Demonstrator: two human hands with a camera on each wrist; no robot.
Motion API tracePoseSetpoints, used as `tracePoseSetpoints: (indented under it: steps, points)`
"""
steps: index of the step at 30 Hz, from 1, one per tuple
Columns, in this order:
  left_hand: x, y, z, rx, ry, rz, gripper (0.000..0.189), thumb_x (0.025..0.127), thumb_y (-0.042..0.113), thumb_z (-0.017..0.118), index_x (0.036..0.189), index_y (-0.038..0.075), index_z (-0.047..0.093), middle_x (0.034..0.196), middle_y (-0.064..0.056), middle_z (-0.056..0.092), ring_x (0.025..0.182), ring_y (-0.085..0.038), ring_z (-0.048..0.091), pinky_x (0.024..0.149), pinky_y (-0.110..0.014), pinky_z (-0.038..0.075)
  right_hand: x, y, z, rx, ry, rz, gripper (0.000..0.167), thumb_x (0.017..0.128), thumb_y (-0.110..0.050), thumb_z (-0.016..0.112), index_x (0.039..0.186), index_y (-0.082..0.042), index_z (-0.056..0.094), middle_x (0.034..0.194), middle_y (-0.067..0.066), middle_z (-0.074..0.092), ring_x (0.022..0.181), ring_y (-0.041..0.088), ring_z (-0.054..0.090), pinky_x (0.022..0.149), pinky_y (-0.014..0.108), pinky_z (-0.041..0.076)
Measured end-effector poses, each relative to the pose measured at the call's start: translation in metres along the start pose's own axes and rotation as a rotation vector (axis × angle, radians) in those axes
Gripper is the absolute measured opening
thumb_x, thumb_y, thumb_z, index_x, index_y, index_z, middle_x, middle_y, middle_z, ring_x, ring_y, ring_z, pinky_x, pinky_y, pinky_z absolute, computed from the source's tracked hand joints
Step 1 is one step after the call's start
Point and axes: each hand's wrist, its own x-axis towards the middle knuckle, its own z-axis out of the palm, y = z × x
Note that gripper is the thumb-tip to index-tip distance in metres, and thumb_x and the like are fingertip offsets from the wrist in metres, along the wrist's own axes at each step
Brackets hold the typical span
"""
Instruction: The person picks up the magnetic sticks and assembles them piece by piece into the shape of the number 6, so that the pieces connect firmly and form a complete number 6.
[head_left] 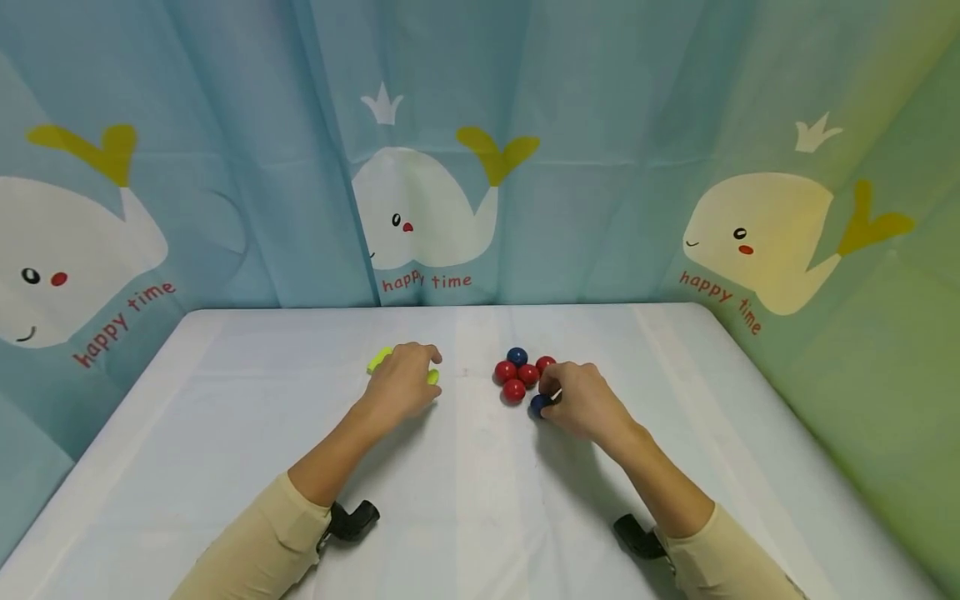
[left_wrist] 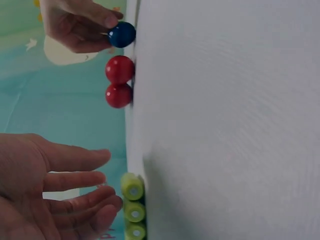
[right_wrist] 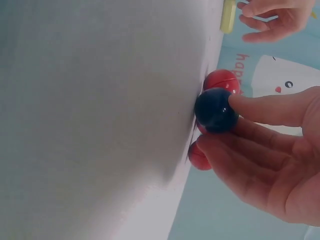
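My right hand [head_left: 583, 402] pinches a shiny dark blue ball [right_wrist: 217, 110] between the thumb and the fingers, low over the white table. Just beyond it, several red balls [head_left: 513, 392] cluster together with a second blue ball [head_left: 517, 357] at their far side. Over to the left, my left hand [head_left: 401, 379] hovers above a row of lime-green cylinders [left_wrist: 134, 212], partly covering them in the head view. Its fingers are spread loosely with nothing between them, as the left wrist view shows. Pale round dots mark the cylinders' ends.
A white cloth covers the table [head_left: 480, 500]. Behind and beside it hangs a blue-green curtain [head_left: 600, 100] printed with whales. Black wrist mounts [head_left: 352, 522] stick out at both beige sleeves [head_left: 262, 542].
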Motion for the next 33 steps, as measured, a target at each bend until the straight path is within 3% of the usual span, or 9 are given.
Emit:
tracePoseSetpoints:
  steps: [8,15,27,33]
  points:
    - [0.002,-0.006,0.003,-0.017,0.027,0.007,0.037,0.086,0.005,0.079,0.122,0.0,0.073,0.11,-0.015,0.07,0.091,-0.023,0.06,0.072,-0.033,0.054,0.001,0.0,0.0,0.024,-0.008,-0.046,0.018,0.079,0.005,0.079,0.091,-0.006,0.072,0.091,0.007,0.075,0.084,0.02,0.066,0.072,0.034,0.058]
    - [0.004,-0.004,0.005,-0.003,0.017,0.014,0.037,0.084,0.001,0.078,0.121,-0.003,0.072,0.112,-0.016,0.071,0.09,-0.023,0.059,0.073,-0.033,0.054,0.001,0.001,-0.001,0.003,-0.015,-0.074,0.02,0.079,0.005,0.079,0.097,-0.004,0.076,0.09,0.006,0.076,0.087,0.022,0.068,0.078,0.039,0.06]
    - [0.005,-0.004,0.009,0.028,0.034,0.026,0.028,0.078,-0.005,0.078,0.106,-0.007,0.074,0.099,-0.014,0.073,0.082,-0.022,0.061,0.066,-0.032,0.054,0.003,0.002,-0.002,-0.011,-0.021,-0.083,0.019,0.079,0.004,0.079,0.097,-0.004,0.079,0.089,0.005,0.075,0.087,0.021,0.066,0.078,0.038,0.061]
    - [0.005,-0.001,0.011,0.066,0.016,0.015,0.027,0.08,-0.006,0.076,0.107,-0.005,0.075,0.107,-0.016,0.076,0.093,-0.026,0.069,0.079,-0.038,0.06,0.002,0.001,-0.003,-0.011,-0.032,-0.072,0.019,0.08,0.003,0.08,0.098,-0.003,0.079,0.089,0.006,0.075,0.088,0.021,0.066,0.08,0.038,0.061]
